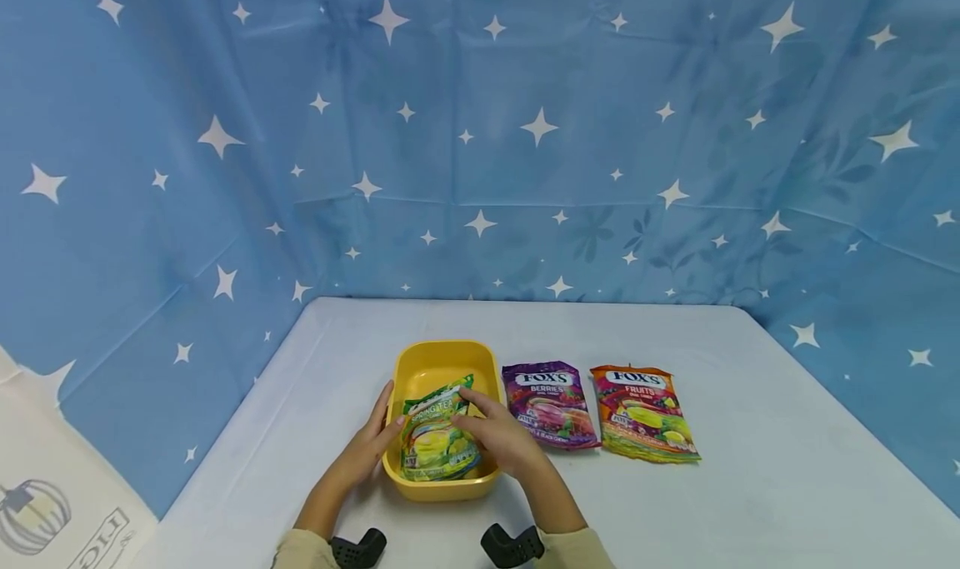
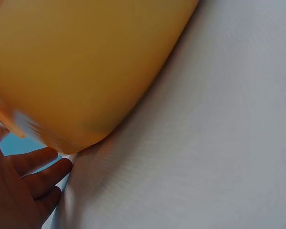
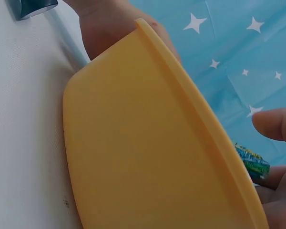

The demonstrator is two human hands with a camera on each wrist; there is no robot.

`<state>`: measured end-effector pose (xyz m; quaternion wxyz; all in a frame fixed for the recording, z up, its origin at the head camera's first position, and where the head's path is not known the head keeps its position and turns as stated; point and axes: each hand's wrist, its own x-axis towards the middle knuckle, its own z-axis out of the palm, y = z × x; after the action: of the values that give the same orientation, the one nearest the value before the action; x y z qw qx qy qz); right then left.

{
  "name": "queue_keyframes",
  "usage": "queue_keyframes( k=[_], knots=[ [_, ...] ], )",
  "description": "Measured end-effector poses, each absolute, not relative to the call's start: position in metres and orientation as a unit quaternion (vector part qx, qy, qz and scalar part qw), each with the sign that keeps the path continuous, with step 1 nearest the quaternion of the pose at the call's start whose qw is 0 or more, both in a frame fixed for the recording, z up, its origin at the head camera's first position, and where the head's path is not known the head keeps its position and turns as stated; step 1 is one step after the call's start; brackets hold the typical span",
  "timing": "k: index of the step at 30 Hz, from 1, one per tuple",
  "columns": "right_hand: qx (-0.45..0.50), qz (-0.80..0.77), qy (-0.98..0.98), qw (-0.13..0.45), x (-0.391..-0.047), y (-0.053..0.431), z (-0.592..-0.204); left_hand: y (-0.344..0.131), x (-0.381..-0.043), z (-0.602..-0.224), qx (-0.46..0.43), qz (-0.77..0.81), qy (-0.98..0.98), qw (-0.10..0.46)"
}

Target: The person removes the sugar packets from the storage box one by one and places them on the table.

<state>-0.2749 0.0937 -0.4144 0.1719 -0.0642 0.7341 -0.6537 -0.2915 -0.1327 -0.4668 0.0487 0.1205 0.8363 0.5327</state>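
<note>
A yellow bin (image 1: pixel 442 490) stands on the white table, with a green Spring Tea candy bag (image 1: pixel 435 444) leaning inside it. My left hand (image 1: pixel 367 444) straddles the bin's left rim: the thumb reaches over it to the bag's edge, while the other fingers lie loosely along the outer wall, also seen beside the bin (image 2: pixel 86 62) in the left wrist view. Extended fingers of my right hand (image 1: pixel 498 440) touch the bag's upper right part from over the right rim. The right wrist view shows one end of the bag (image 3: pixel 255 162) above the rim, beside the right fingers.
Right of the bin lie a purple Berries candy bag (image 1: pixel 551 406) and, farther right, a red-orange Fruits candy bag (image 1: pixel 645 415). A blue star-patterned curtain (image 1: pixel 480 136) hangs behind the table (image 1: pixel 750 502). Pale printed cloth (image 1: pixel 60 486) shows at lower left.
</note>
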Motion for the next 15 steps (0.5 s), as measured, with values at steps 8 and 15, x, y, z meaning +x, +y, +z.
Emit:
queue_keyframes(
  k=[8,15],
  knots=[
    [-0.052,-0.626,0.762,0.16,-0.2748,0.0943,-0.4185,-0.1337,-0.2902,-0.4669,0.117,0.523,0.843,0.051],
    [-0.044,-0.626,0.766,0.136,-0.2734,0.094,-0.4194,-0.1331,-0.2917,-0.4674,0.109,0.523,0.843,0.058]
  ],
)
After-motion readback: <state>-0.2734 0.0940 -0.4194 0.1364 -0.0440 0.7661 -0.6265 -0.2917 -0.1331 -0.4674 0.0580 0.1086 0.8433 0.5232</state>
